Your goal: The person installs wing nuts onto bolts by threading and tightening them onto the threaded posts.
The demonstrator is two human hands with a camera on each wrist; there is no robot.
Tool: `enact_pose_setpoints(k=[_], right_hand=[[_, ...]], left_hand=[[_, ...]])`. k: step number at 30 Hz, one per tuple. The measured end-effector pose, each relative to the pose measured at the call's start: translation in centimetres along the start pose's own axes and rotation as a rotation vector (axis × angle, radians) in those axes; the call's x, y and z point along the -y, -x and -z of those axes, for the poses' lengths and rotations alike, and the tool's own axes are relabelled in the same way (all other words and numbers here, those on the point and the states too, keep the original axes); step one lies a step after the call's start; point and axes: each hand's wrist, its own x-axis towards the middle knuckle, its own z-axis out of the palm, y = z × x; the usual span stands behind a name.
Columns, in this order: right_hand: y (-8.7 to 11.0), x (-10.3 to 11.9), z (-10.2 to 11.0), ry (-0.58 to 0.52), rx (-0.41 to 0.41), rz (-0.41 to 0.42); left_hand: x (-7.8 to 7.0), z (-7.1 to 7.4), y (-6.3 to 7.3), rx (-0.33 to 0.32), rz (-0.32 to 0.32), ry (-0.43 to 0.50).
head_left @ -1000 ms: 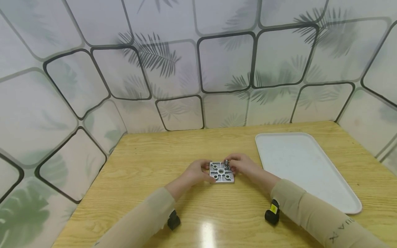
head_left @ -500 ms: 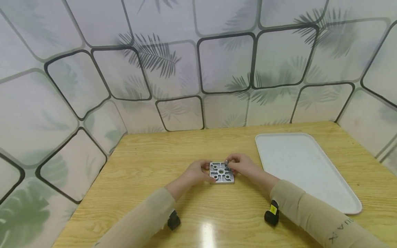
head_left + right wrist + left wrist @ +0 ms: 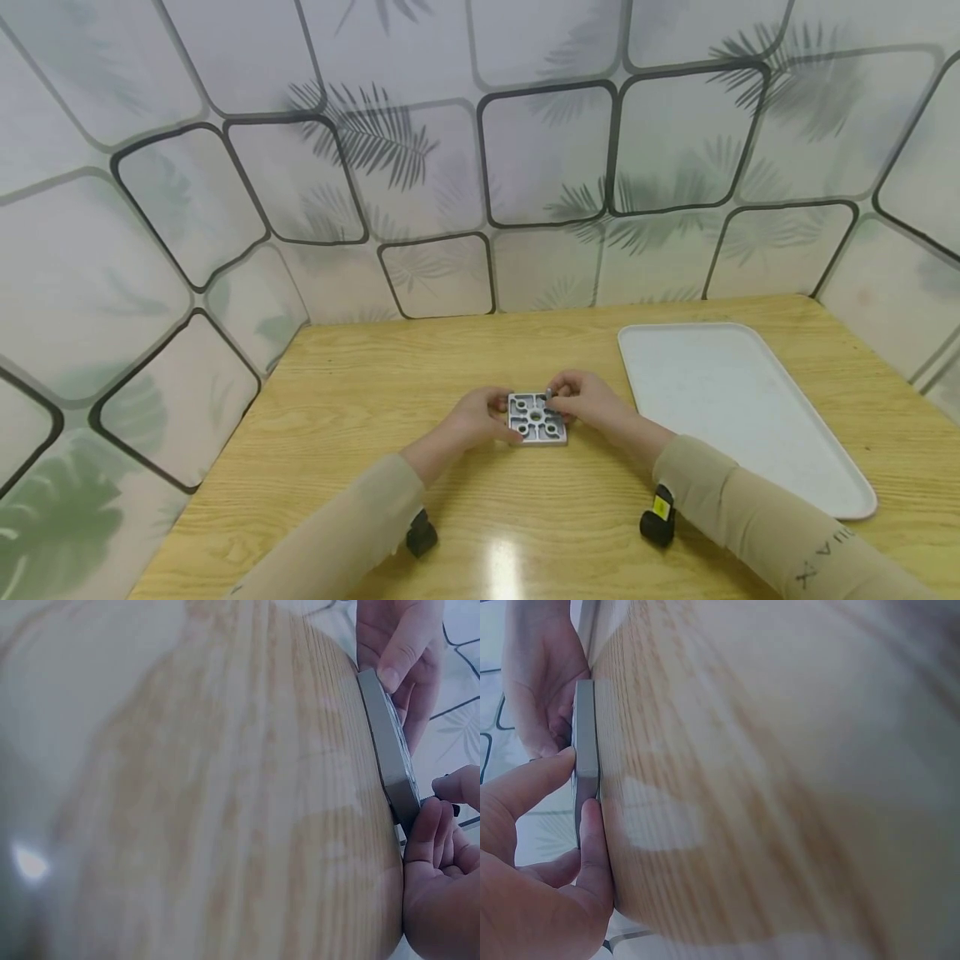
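A square grey metal plate lies on the wooden table, its ribbed side with round holes facing up. My left hand grips the plate's left side, thumb at the near corner and fingers at the far one. At the far right corner, my right hand pinches a small screw that stands upright over the hole there. Its thread and dark head show between thumb and finger in the right wrist view. How deep the screw sits is hidden by the fingers.
A white rectangular tray lies on the table to the right, near the right forearm. Patterned curtain-like walls stand behind the table and on both sides. Dark wrist cameras hang under both sleeves.
The right thumb and fingers have shifted slightly around the screw and cover more of it. The left hand and the plate have stayed in place.
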Motion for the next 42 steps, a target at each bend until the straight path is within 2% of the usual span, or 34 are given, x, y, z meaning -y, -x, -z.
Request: enact_pose_setpoints(k=[18,26,34,42], right_hand=[[-0.07,0.2,0.11,-0.014,-0.003,-0.006],[-0.2,0.33,0.44,-0.286,0.056,-0.047],[-0.13,0.08,0.68,-0.219,0.105,-0.036],[-0.37,-0.38,0.58,-0.17,0.104,-0.017]], left_hand=[[0.01,-0.02,-0.08,-0.002,0.003,-0.001],[0.1,-0.13,-0.17,-0.003,-0.003,0.012],[0.24,-0.12,-0.23,-0.009,-0.013,-0.002],[0.26,-0.09,-0.2,-0.002,-0.006,0.015]])
